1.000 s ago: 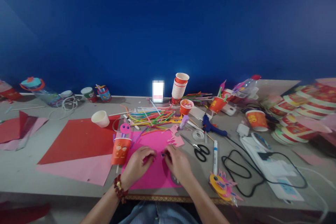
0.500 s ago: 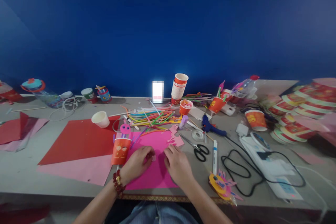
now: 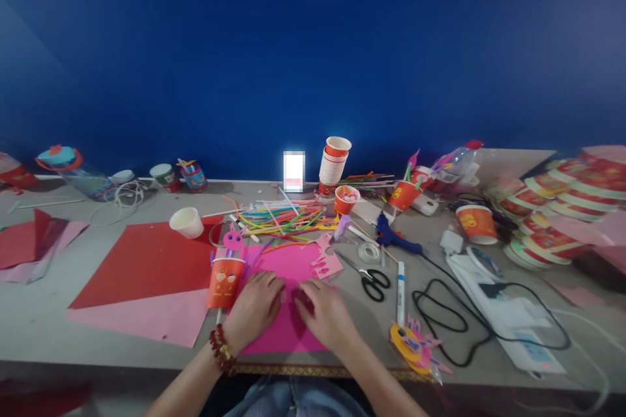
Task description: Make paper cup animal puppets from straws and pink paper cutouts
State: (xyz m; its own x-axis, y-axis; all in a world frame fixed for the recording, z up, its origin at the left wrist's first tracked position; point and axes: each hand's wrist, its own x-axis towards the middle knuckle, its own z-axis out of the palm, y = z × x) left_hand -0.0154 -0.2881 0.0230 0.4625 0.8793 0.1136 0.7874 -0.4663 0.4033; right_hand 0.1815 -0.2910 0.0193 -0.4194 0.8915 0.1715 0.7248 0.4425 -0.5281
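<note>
Over a bright pink sheet (image 3: pixel 274 339), my left hand (image 3: pixel 257 303) is curled, with a small pale pink piece (image 3: pixel 283 296) at its fingertips. The piece is too small to make out well. My right hand (image 3: pixel 325 313) is close to it on the right, fingers bent and thumb apart, with nothing visible in them. Just left of my left hand is an orange paper cup (image 3: pixel 225 283) topped by a pink bunny face (image 3: pixel 233 239). Beyond my right hand lies a cut-up light pink paper (image 3: pixel 328 259), partly on the sheet.
Black-handled scissors (image 3: pixel 374 283), a white marker (image 3: pixel 401 293) and a blue glue gun (image 3: pixel 396 236) with a looping black cord lie to the right. Coloured pipe cleaners (image 3: pixel 281 216) are heaped behind the sheet. A tall cup stack (image 3: pixel 334 166) stands farther back. Red paper (image 3: pixel 147 260) lies left.
My right hand has moved left, closer to my left hand, uncovering more of the cut light pink paper. My left hand has shifted slightly left, keeping the small piece at its fingertips.
</note>
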